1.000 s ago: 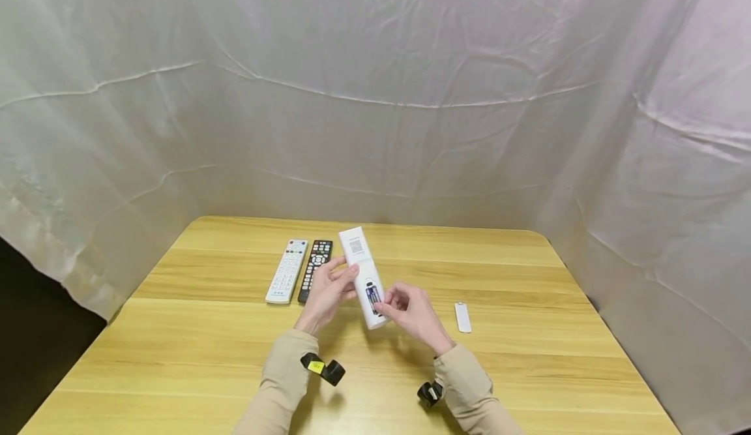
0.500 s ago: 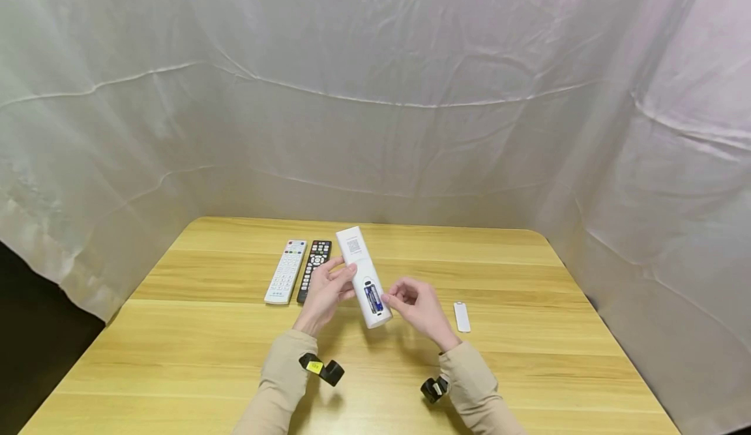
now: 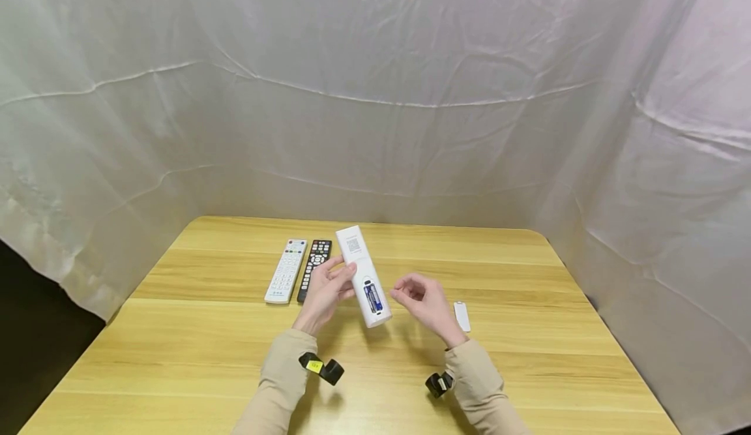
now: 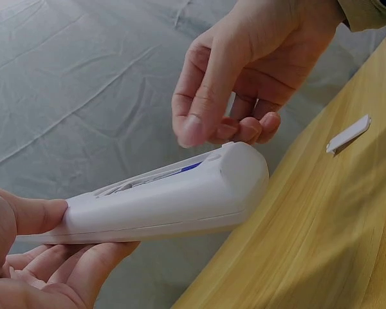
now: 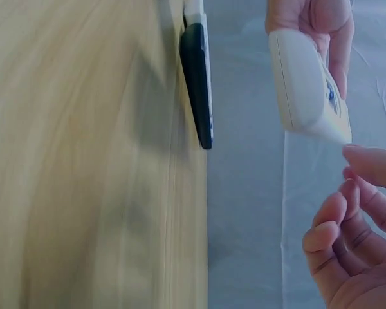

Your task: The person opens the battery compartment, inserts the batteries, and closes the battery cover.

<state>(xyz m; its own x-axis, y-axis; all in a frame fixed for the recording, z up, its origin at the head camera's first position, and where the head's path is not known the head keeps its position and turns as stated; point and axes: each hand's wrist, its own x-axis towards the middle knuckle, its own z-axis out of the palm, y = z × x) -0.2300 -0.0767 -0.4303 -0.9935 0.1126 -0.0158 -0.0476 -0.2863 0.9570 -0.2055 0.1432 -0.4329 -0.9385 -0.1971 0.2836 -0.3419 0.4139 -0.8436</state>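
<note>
My left hand grips a white remote control by its middle, thumb on the back face and fingers underneath. The remote is raised off the table with its back turned up, tilted in the left wrist view. Its battery compartment is uncovered, and blue batteries lie inside. Just right of the remote's lower end is my right hand, fingers loosely bent and holding nothing. A small white battery cover lies on the table beyond that hand, to the right.
A white remote and a black remote lie side by side, buttons up, left of my left hand on the wooden table. Pale curtains hang behind the table and at both sides.
My right hand has drawn away from the battery compartment, moving right toward the battery cover. Both batteries now show fully. The held remote has shifted slightly left.
</note>
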